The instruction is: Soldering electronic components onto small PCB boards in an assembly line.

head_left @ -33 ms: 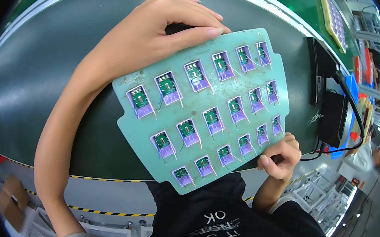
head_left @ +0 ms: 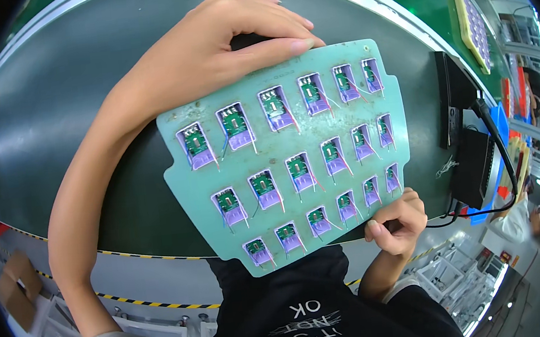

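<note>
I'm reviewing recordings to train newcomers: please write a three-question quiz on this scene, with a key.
1. How many rows of small rectangular green circuit boards does the flat pale-green tray hold?
2. True or false: the bare left hand is at the tray's upper edge in view.
3. The bare right hand is by the tray's: (a) upper-left, (b) lower-right, (c) upper-right corner?

Key: 1. Three; 2. True; 3. b.

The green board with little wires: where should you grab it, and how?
Grip the green board by its plain rim, coming from left and right at once. It's wide and flat, so holding opposite sides should balance it, and that probably spares the thin wires poking out.
</note>
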Demonstrator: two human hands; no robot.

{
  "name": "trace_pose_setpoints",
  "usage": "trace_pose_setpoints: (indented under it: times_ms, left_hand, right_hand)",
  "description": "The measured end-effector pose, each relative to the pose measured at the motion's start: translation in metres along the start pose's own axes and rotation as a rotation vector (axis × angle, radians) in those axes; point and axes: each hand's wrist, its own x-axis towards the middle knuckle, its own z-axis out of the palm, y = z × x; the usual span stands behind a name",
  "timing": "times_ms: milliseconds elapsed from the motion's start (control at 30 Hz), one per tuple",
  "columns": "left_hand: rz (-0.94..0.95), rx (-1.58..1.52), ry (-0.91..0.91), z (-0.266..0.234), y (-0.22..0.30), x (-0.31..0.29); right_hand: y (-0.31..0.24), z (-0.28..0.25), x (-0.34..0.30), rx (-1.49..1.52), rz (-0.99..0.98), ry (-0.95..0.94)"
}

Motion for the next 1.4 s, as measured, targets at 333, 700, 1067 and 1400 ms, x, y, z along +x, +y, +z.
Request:
trace_pose_setpoints:
  times_ms: [333,700,1067,1400]
  left_hand:
    - [-0.022,0.038,-0.044,-0.002,0.005,0.005]
    - [-0.043,0.052,-0.054,-0.002,0.013,0.004]
    - [-0.095,0.048,-0.072,-0.001,0.018,0.006]
    - [-0.088,0.065,-0.070,-0.002,0.019,0.004]
  right_hand:
    - [-0.002,-0.003,0.003,-0.002,-0.006,-0.029]
    - [-0.002,-0.003,0.004,-0.023,-0.052,-0.038]
    - [-0.004,-0.008,0.005,-0.014,-0.046,-0.050]
    - [-0.006,-0.009,0.007,-0.008,-0.046,-0.087]
